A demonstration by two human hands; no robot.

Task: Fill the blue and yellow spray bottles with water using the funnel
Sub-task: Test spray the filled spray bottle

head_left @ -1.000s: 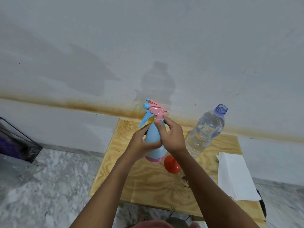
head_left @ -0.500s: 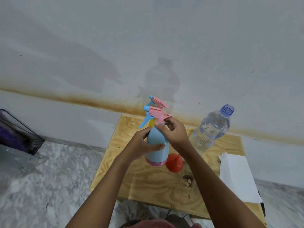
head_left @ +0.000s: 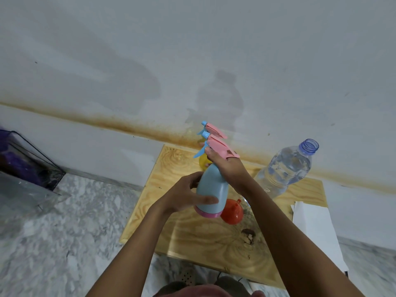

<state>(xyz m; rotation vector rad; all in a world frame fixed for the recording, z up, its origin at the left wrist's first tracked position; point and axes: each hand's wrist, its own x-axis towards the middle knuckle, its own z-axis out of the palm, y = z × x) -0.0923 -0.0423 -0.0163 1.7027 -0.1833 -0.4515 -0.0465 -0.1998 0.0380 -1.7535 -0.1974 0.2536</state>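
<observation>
I hold the blue spray bottle (head_left: 212, 189) upright above the wooden board (head_left: 192, 236). My left hand (head_left: 184, 196) wraps its body near the pink base. My right hand (head_left: 225, 166) grips its neck under the pink spray head (head_left: 218, 144). Behind it stands the yellow spray bottle (head_left: 203, 162), mostly hidden, with its own pink head (head_left: 213, 129) showing. An orange funnel (head_left: 232, 212) lies on the board just right of the blue bottle. A clear, uncapped water bottle (head_left: 285, 170) stands at the right.
White folded paper (head_left: 315, 228) lies on the board's right edge. A dark wire-framed container (head_left: 27, 166) sits on the marble floor at far left. A stained white wall runs close behind the board.
The blue bottle has stayed in both hands. My right hand has shifted up around the neck under the spray head, and my left hand has slid lower on the body.
</observation>
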